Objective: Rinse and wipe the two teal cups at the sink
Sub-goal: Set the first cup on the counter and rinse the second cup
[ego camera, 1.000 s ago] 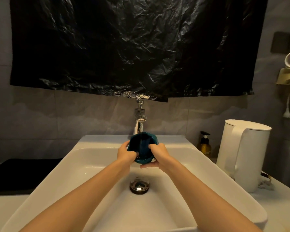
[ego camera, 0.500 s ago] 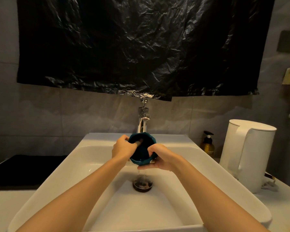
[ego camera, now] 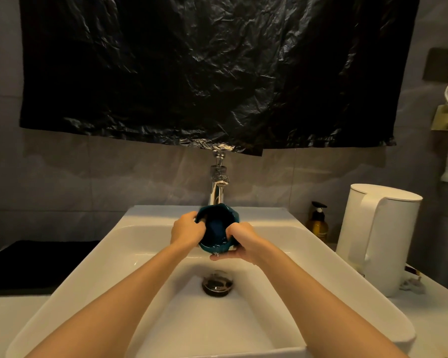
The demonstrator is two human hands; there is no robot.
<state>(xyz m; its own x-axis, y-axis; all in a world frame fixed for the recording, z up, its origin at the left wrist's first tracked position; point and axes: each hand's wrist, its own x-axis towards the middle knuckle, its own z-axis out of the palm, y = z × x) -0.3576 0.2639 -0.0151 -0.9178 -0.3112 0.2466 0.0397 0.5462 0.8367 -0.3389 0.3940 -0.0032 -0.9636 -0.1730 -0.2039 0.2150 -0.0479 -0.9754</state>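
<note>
One teal cup (ego camera: 217,224) is held over the white sink (ego camera: 145,257), right under the chrome tap (ego camera: 218,184), its mouth tilted toward me. My left hand (ego camera: 186,231) grips its left rim, fingers reaching inside. My right hand (ego camera: 239,241) holds the cup's right side and underside, thumb over the rim. Water drips from the cup's lower edge. A second teal cup is not in view.
The drain (ego camera: 217,283) lies below the cup, with water running over it. A white kettle (ego camera: 378,236) and an amber pump bottle (ego camera: 318,222) stand on the right counter. A black mat (ego camera: 31,264) covers the left counter. Black plastic sheeting (ego camera: 212,71) hangs above.
Both hands have kept hold of the cup and shifted round its rim, the left fingers reaching further inside. Water now falls from the cup onto the drain.
</note>
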